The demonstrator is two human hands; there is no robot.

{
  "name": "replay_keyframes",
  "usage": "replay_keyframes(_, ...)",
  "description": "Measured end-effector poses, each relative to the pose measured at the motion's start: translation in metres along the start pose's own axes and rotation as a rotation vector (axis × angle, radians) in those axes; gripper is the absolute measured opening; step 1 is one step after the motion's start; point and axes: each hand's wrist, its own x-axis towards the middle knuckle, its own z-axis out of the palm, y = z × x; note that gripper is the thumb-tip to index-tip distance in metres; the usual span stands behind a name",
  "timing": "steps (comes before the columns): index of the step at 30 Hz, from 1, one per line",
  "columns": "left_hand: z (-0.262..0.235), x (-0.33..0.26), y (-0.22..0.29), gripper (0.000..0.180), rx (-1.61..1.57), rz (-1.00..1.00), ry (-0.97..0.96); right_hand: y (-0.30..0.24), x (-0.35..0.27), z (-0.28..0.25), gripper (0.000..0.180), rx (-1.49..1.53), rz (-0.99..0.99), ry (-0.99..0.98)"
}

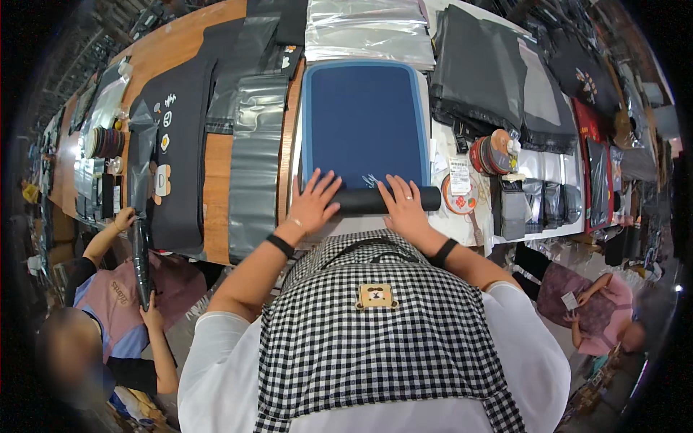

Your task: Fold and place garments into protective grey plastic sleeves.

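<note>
A dark blue mat (367,123) with a lighter blue border lies on the table in front of me. Its near end is rolled up into a black roll (359,201), the mat's underside outward. My left hand (314,202) rests at the left part of the roll, fingers spread toward the flat part of the mat. Toward the roll's right end lies my right hand (405,207), fingers stretched out over it, a ring on one finger. Both palms press from above rather than wrap round the roll. Pale lettering on the mat shows between my hands, partly covered by the roll.
Grey plastic bags (254,159) lie left of the mat, black mats (180,151) beyond them. Clear packages (368,32) and black bags (480,68) fill the far side. Right stand stacked round coasters (494,153) and a label (459,177). Co-workers stand on both sides, one holding a grey wrapped roll (141,252).
</note>
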Motion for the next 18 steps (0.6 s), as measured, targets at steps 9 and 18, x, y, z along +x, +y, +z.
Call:
replay_keyframes(9,-0.097,0.152,-0.053,0.045,-0.093,-0.128,0.341,0.073,0.07,0.003,0.095,0.087,0.074,-0.042)
replay_keyframes(18,-0.061,0.179,-0.034,0.095,0.075,-0.029,0.12,0.145,0.241,-0.019,0.065,0.419,0.052,0.04)
